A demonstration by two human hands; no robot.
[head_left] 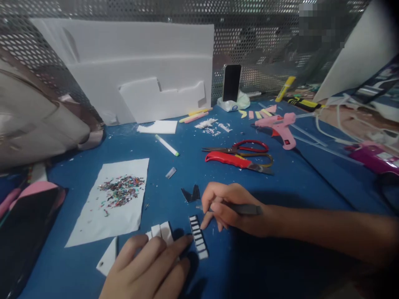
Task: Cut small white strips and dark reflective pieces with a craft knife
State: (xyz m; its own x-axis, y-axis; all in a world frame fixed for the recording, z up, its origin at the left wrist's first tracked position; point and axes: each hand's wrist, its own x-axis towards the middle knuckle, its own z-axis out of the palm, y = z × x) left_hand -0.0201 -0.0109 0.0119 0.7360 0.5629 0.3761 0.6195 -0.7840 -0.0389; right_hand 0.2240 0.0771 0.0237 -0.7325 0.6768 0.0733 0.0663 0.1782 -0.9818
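My right hand [230, 209] is closed in a pen grip around a slim grey pen-like tool [247, 209]; its thin tip points left, and I cannot tell its exact kind. Below that tip lies a small black strip with white bars across it [198, 236]. Fingers of my right hand rest at the strip's right edge. My left hand [149, 265] lies low with fingers stretched out, its index fingertip at the strip's left edge. Partly under the left fingers are white foam pieces [162, 232]. A white triangular piece [107, 255] sits left of them. Two black slivers [190, 194] lie just above the strip.
Colourful bits cover a white paper sheet [90, 224] at left. Scissors [254, 145], a red-handled cutter [227, 159] and a pink glue gun [279, 124] lie beyond my right hand. A white marker [167, 145] lies mid-table. A phone [232, 83] stands behind, near white foam boards [140, 45].
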